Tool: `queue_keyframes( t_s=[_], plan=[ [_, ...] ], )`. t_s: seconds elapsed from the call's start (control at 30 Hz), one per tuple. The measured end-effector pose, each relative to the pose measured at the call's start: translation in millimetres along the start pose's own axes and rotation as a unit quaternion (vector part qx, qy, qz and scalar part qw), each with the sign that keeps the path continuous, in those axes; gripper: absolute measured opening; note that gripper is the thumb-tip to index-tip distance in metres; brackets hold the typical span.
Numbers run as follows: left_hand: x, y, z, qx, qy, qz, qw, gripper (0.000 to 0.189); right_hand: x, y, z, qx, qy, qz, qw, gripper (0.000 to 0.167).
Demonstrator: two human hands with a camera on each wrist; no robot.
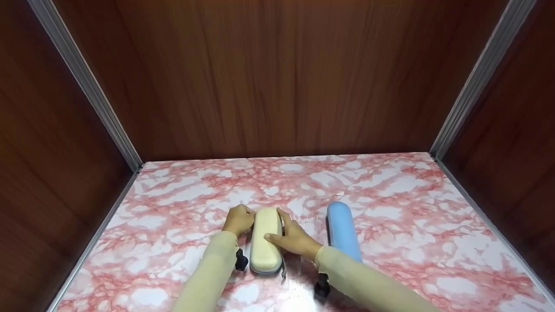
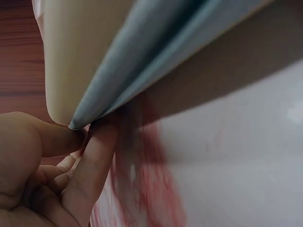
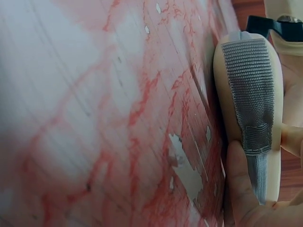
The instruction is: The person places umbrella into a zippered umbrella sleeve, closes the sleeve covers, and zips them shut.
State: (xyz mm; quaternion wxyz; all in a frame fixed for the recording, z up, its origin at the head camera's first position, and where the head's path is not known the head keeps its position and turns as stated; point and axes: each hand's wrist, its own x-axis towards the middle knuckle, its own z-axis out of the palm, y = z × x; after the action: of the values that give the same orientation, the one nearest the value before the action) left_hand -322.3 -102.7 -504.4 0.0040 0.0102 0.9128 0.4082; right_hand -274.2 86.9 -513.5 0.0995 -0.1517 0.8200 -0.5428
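Note:
A long, rounded pale-yellow zip case (image 1: 266,240) with a grey-blue zip seam sits on the table between the hands. My right hand (image 1: 297,237) holds it from the right, thumb on top and fingers along the side. A grey woven strap (image 3: 251,90) lies on that side in the right wrist view. At the case's left far end is my left hand (image 1: 239,219), fingers curled. Its thumb and index finger (image 2: 97,161) pinch at the seam's corner in the left wrist view; whatever lies between the fingertips is hidden.
A blue case (image 1: 343,232) of similar shape lies to the right, partly behind the right forearm. The red-and-white marbled table (image 1: 173,190) is bounded by a brown wood-grain back wall (image 1: 277,78) and side walls with grey metal edges.

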Motion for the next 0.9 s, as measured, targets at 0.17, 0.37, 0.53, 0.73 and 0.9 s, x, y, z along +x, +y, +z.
queue_keyframes(
  t_s=[0.17,0.37,0.53,0.73,0.9],
  plan=[
    [-2.5,-0.4,-0.8,-0.012,0.0,-0.015,0.9998,0.018,0.0,1.1,0.9,-0.01,0.006,-0.005,0.9999,0.093],
    [-4.5,-1.7,-1.7,-0.032,-0.005,-0.025,0.9992,0.017,0.2,2.5,2.0,-0.002,0.006,-0.005,1.0,0.093],
    [-5.2,-5.2,-1.4,-0.085,-0.012,-0.05,0.9951,0.019,-0.2,1.4,1.6,0.011,-0.003,-0.001,0.9999,0.093],
    [-7.2,-9.6,-1.0,-0.185,-0.043,-0.089,0.9777,0.015,-0.3,-1.0,-0.9,0.01,-0.012,0.003,0.9999,0.093],
    [-7.8,-12.8,-1.2,-0.23,-0.08,-0.104,0.9645,0.007,-1.0,-1.3,-2.6,-0.024,-0.003,-0.023,0.9994,0.088]
  ],
)
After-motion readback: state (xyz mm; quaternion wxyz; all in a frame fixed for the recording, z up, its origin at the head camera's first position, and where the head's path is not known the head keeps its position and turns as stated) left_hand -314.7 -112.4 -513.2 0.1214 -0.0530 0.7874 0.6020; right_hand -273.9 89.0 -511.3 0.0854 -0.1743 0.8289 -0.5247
